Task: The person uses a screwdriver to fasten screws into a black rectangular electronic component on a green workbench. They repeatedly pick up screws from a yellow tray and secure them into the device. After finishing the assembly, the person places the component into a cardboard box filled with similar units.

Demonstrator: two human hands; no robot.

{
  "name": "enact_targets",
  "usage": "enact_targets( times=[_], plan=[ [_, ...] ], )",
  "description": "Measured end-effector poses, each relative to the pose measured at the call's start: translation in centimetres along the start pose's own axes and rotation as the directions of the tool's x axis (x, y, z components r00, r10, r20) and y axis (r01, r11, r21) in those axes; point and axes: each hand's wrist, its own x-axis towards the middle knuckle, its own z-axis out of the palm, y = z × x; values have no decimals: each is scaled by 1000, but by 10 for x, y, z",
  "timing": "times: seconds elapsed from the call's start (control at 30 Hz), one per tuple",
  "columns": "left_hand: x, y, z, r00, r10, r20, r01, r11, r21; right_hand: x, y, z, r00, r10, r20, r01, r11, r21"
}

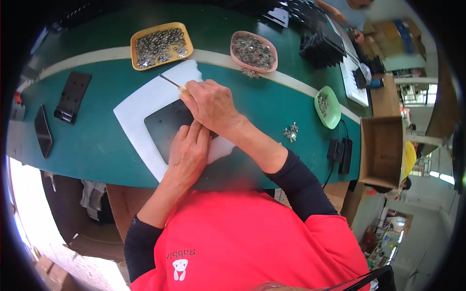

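On the green bench [262, 99], the white sheet [138, 99] could slide if pushed sideways, carrying the dark panel [162, 130] that lies on it. The left hand [191, 151] has its fingers bunched over the panel; whether they pinch anything cannot be told. The right hand [211, 105] is closed around 1 thin-shafted tool [170, 81], which could scratch the panel if it slipped. The loose metal parts [291, 132] could scatter if the right forearm [262, 147] swept them.
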Motion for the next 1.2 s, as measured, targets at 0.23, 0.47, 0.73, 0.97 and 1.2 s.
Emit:
enact_targets(
  times=[0.23, 0.47, 0.73, 0.97, 1.2],
  plan=[
    [-2, 0, 2, 999, 50, -19, -48, 996, 76, -21, 17, -31, 927, 372, 55, -359, 833, 420],
    [-8, 0, -3, 978, 149, -144, -136, 986, 97, -69, 13, -46, 802, 512, 307, -592, 613, 523],
    [-9, 6, -6, 956, 235, -173, -227, 972, 63, -75, 6, -54, 654, 465, 597, -757, 398, 518],
    [-14, 12, -19, 924, 291, -248, -264, 955, 135, -74, 16, -69, 531, 337, 778, -823, -13, 567],
    [-17, 7, -19, 929, 167, -330, -159, 986, 51, -36, 69, -129, 677, 516, 525, -598, -31, 801]
  ],
)
